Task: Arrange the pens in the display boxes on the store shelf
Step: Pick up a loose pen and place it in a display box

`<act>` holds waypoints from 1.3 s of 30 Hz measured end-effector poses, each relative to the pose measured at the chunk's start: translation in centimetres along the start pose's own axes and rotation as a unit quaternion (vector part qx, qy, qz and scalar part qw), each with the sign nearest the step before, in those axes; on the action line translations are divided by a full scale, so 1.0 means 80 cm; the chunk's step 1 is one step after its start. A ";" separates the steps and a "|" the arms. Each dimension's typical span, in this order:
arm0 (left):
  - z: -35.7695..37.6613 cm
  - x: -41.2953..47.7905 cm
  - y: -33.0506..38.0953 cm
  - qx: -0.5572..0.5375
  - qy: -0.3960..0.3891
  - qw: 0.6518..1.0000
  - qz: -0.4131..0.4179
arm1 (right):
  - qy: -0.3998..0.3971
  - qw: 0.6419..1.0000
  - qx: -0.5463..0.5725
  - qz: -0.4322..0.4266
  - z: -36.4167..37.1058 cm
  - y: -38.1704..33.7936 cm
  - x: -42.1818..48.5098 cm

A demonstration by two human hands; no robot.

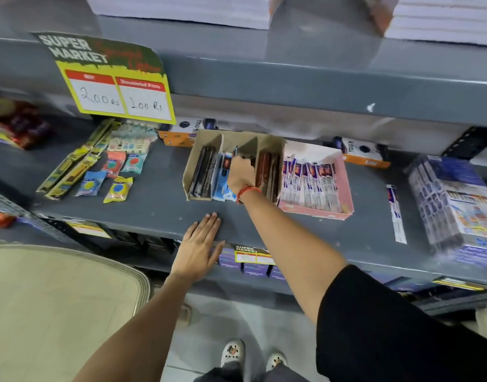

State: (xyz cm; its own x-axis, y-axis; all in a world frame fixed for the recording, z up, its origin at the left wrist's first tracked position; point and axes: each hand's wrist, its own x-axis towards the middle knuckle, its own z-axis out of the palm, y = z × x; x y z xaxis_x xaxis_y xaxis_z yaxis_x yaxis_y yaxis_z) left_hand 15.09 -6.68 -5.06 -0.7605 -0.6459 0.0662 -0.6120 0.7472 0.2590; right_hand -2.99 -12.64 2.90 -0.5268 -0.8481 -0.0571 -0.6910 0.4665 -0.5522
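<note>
A brown cardboard display box (190,172) with three compartments stands on the grey shelf (159,205). Dark pens (202,173) fill its left slot, blue-and-white packed pens (220,186) lie in the middle slot, and reddish-brown pens (267,172) fill the right one. My right hand (241,175) reaches into the middle slot and is closed on a pen (235,153) whose tip sticks up above my fingers. My left hand (199,248) rests flat on the shelf's front edge, fingers together, holding nothing. A pink display box (344,186) of packed pens sits to the right.
A loose packed pen (395,213) lies right of the pink box, beside a large wrapped bundle of pen packs (451,208). Pencil packs (71,166) and eraser packets (117,172) lie at left. A yellow price sign (118,89) hangs from the upper shelf. Orange boxes (179,135) stand behind.
</note>
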 end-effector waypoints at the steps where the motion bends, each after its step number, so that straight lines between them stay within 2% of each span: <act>1: 0.001 0.000 0.000 0.000 0.000 1.000 0.001 | -0.008 1.000 0.000 0.002 0.003 0.003 0.001; 6: 0.006 0.002 -0.004 0.006 0.003 1.000 0.005 | -0.028 0.998 -0.058 -0.023 0.014 0.017 -0.001; 9: 0.010 0.002 -0.005 0.005 0.009 1.000 0.002 | -0.003 0.990 -0.129 -0.059 0.022 0.019 -0.005; 12: 0.012 0.003 -0.005 0.008 0.010 1.000 0.002 | -0.034 0.980 -0.174 -0.093 0.026 0.022 -0.008; 18: 0.012 0.002 -0.003 0.004 0.019 1.000 0.000 | -0.072 0.979 -0.167 -0.095 0.019 0.021 -0.006; 24: 0.014 0.003 0.007 -0.027 0.036 0.999 -0.023 | 0.000 0.981 -0.136 -0.141 0.001 0.021 -0.012; 28: 0.015 0.006 0.025 -0.023 0.022 0.999 0.039 | 0.092 0.979 -0.085 -0.162 -0.023 0.035 -0.022; 34: 0.021 0.026 0.074 -0.032 0.004 0.993 0.114 | 0.229 0.971 -0.028 -0.065 -0.072 0.105 -0.056; 39: 0.027 0.043 0.097 -0.018 -0.006 0.989 0.146 | 0.265 0.956 -0.060 0.110 -0.120 0.184 -0.077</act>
State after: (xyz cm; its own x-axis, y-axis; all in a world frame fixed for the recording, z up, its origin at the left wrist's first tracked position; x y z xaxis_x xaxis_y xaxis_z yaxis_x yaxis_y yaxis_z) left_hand 7.21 -2.77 -4.89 -0.9066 -0.4006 0.1326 -0.3570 0.8957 0.2650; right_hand -14.69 1.86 3.13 -0.8211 -0.4937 0.2864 -0.5692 0.6712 -0.4749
